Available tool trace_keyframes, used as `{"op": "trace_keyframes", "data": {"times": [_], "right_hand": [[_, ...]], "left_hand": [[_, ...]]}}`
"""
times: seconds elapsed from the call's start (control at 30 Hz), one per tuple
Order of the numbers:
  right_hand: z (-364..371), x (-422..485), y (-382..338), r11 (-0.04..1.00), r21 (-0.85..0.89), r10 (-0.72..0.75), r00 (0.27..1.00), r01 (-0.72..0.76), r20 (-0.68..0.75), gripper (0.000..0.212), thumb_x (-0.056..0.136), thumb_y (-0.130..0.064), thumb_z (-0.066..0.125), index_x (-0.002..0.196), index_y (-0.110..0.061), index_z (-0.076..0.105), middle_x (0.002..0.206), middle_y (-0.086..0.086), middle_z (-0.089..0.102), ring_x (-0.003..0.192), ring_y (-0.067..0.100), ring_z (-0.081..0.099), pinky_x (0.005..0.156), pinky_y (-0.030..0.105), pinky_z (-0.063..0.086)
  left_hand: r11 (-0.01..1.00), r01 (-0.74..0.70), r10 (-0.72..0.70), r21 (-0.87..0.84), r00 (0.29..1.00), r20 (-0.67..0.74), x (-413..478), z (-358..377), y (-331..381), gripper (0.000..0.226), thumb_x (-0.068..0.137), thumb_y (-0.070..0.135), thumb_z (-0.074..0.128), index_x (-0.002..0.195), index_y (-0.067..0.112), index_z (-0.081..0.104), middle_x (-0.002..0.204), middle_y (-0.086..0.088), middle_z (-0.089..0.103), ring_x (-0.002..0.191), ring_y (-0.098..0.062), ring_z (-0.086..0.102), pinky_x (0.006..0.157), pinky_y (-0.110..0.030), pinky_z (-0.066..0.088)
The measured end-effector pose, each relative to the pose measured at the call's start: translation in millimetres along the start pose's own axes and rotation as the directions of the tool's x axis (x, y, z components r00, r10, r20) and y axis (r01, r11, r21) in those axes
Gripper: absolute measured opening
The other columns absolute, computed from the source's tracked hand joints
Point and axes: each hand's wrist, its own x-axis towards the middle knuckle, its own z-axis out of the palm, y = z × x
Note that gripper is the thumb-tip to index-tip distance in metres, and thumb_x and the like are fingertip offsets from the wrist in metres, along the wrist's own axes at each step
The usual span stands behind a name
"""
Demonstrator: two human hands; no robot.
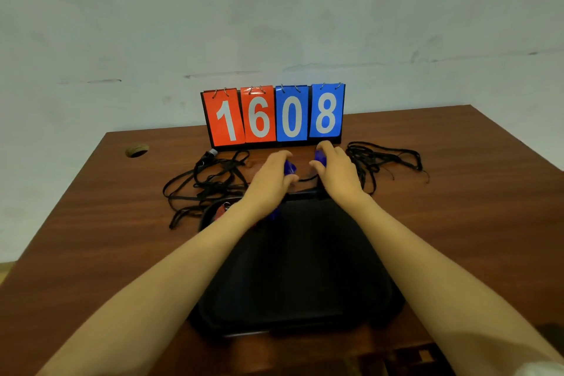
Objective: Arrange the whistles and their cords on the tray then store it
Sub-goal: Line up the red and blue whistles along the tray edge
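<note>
Just above the middle of the frame, past the far rim of the black tray (299, 284), I see both hands close together in front of the scoreboard (274, 116). The left hand (270, 175) has its fingers curled round a blue whistle (289, 167), which peeks out on the thumb side. The right hand (337, 172) is curled round a second blue whistle (319, 157), visible near its fingertips. Both whistles are mostly covered, so I cannot tell which way either one points or how its long axis runs. A short stretch of black cord (306, 178) shows between the two hands.

The tray lies on the desk (91, 223) beneath the forearms, its long axis running up and down the frame. At its far left corner I make out a red whistle (220, 211), largely hidden by the left forearm, so I cannot read its direction.

To the left of the left hand sprawls a tangle of black cords (207, 186), reaching the tray's far left corner. A black whistle (211, 153) lies aslant at the tangle's upper end, just beside the scoreboard's base. To the right of the right hand, a second bundle of cords (384, 162) spreads mostly sideways across the desk.
</note>
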Motion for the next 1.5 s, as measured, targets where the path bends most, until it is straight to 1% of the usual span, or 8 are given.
{"op": "trace_keyframes", "data": {"times": [0.13, 0.27, 0.43, 0.6, 0.7, 0.83, 1.33, 1.5], "right_hand": [[-2, -28, 3, 0.998, -0.008, 0.055, 0.997, -0.054, 0.046, 0.036, 0.097, -0.031, 0.048, 0.130, -0.018, 0.044, 0.123, 0.012, 0.048, 0.086, 0.024, 0.054, 0.069, 0.030, 0.039], [0, -51, 6, 0.997, -0.044, 0.071, 0.994, -0.068, 0.082, 0.038, 0.097, -0.036, 0.047, 0.131, -0.018, 0.041, 0.121, 0.010, 0.049, 0.095, 0.029, 0.058, 0.065, 0.030, 0.039], [6, -68, 10, 0.996, -0.071, 0.057, 0.992, -0.049, 0.116, 0.037, 0.097, -0.035, 0.047, 0.129, -0.017, 0.043, 0.115, 0.010, 0.050, 0.092, 0.030, 0.058, 0.066, 0.033, 0.042], [12, -72, 10, 0.999, -0.030, 0.029, 0.981, -0.024, 0.190, 0.026, 0.096, -0.034, 0.048, 0.115, -0.017, 0.046, 0.105, 0.009, 0.045, 0.085, 0.034, 0.055, 0.068, 0.038, 0.043], [11, -70, 10, 0.998, 0.046, 0.037, 0.985, -0.046, 0.170, 0.021, 0.096, -0.032, 0.049, 0.109, -0.015, 0.048, 0.099, 0.007, 0.042, 0.084, 0.032, 0.054, 0.073, 0.040, 0.045], [8, -69, 10, 0.994, 0.089, 0.055, 0.989, -0.068, 0.140, 0.025, 0.094, -0.032, 0.053, 0.112, -0.016, 0.048, 0.101, 0.005, 0.044, 0.087, 0.026, 0.054, 0.078, 0.039, 0.049], [11, -75, 16, 0.999, 0.009, 0.044, 0.978, -0.047, 0.205, 0.032, 0.090, -0.014, 0.052, 0.121, -0.018, 0.045, 0.113, 0.009, 0.047, 0.093, 0.029, 0.057, 0.077, 0.038, 0.050], [20, -65, 12, 0.999, 0.006, 0.046, 0.976, -0.048, 0.211, 0.030, 0.088, -0.009, 0.056, 0.115, -0.008, 0.043, 0.110, 0.013, 0.056, 0.093, 0.031, 0.058, 0.067, 0.034, 0.045]], "left_hand": [[0.998, 0.059, -0.060, 0.013, 0.993, 0.100, -27, 15, 4, 0.047, 0.092, 0.024, 0.056, 0.134, 0.013, 0.040, 0.138, -0.004, 0.046, 0.123, -0.018, 0.048, 0.097, -0.028, 0.040], [0.992, 0.069, -0.085, 0.107, 0.986, 0.147, -41, 25, -1, 0.051, 0.091, 0.022, 0.058, 0.136, 0.009, 0.038, 0.138, -0.010, 0.046, 0.124, -0.025, 0.047, 0.103, -0.037, 0.041], [0.964, 0.030, -0.076, 0.265, 0.983, 0.166, -43, 32, -12, 0.043, 0.089, 0.016, 0.058, 0.129, 0.007, 0.045, 0.133, -0.012, 0.050, 0.120, -0.028, 0.048, 0.100, -0.037, 0.038], [0.947, -0.020, -0.056, 0.320, 0.972, 0.227, -45, 37, -20, 0.057, 0.090, 0.019, 0.058, 0.142, 0.013, 0.034, 0.147, -0.006, 0.041, 0.135, -0.024, 0.036, 0.113, -0.034, 0.021], [0.942, -0.044, -0.016, 0.334, 0.984, 0.175, -49, 35, -26, 0.070, 0.086, 0.032, 0.064, 0.145, 0.016, 0.030, 0.152, -0.003, 0.032, 0.143, -0.018, 0.024, 0.119, -0.039, 0.004], [0.874, -0.053, 0.054, 0.483, 0.998, 0.013, -56, 30, -32, 0.057, 0.086, 0.046, 0.059, 0.135, 0.020, 0.046, 0.140, 0.001, 0.047, 0.135, -0.018, 0.033, 0.117, -0.040, 0.006], [0.872, -0.023, -0.015, 0.489, 0.997, 0.074, -54, 38, -28, 0.043, 0.093, 0.040, 0.049, 0.134, 0.027, 0.049, 0.143, 0.008, 0.048, 0.140, -0.013, 0.030, 0.116, -0.048, -0.004], [0.857, -0.026, -0.012, 0.515, 0.997, 0.070, -56, 38, -28, 0.042, 0.093, 0.037, 0.051, 0.134, 0.026, 0.050, 0.144, 0.008, 0.047, 0.141, -0.014, 0.029, 0.116, -0.048, -0.004]]}}
